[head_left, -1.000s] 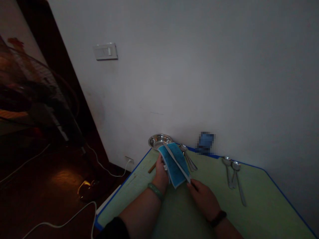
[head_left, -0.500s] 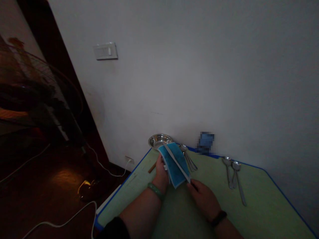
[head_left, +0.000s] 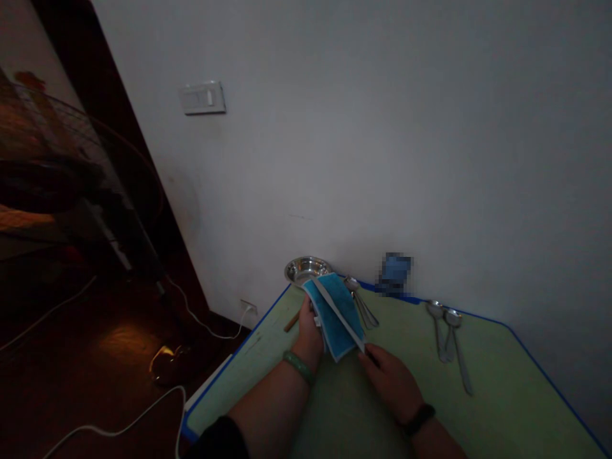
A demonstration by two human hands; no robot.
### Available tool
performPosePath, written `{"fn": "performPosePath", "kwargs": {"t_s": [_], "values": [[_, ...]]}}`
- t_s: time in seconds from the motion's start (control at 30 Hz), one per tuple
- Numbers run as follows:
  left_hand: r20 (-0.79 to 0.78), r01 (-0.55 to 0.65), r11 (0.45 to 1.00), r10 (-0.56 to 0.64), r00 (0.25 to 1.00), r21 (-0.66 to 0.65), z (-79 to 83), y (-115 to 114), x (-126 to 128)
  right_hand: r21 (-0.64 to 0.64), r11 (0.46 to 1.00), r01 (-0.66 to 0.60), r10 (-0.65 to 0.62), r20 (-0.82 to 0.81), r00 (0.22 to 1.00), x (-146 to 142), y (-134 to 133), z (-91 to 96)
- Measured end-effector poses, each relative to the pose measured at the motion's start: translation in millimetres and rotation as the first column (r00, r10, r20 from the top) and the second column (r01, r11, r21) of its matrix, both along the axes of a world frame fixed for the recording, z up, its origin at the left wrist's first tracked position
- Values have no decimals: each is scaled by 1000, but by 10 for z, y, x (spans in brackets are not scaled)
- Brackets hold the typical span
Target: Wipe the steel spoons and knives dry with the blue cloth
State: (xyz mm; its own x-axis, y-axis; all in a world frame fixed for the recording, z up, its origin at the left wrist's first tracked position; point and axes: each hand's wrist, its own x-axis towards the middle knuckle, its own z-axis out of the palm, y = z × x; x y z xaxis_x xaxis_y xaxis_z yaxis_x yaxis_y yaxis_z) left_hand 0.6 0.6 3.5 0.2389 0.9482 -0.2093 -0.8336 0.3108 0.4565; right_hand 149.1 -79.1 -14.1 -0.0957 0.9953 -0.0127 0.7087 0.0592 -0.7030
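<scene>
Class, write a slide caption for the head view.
Left hand holds a blue cloth; right hand holds a knife across it.

A long, pale knife [head_left: 337, 312] lies diagonally across a tilted blue cloth [head_left: 348, 303] with light edging.

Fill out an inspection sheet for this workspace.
Surface: green table, blue-edged, beside the wall.
Job's things: blue cloth; knife, blade across the cloth.
Clutter: bowl, spoons in two groups, brown stick partly hidden, blurred-out item.
Hands: left hand holds the cloth; right hand grips the knife's handle.
Cables: white cable over the floor; another reaches an outlet.
Surroundings: switch; dark fan.
</scene>
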Motion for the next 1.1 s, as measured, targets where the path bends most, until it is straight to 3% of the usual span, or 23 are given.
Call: {"fn": "performPosePath", "kwargs": {"t_s": [1.1], "values": [[-23, -18, 1000, 18, 1000, -3, 31, -11, 5, -27, 999, 31, -30, 24, 999, 13, 10, -41]]}}
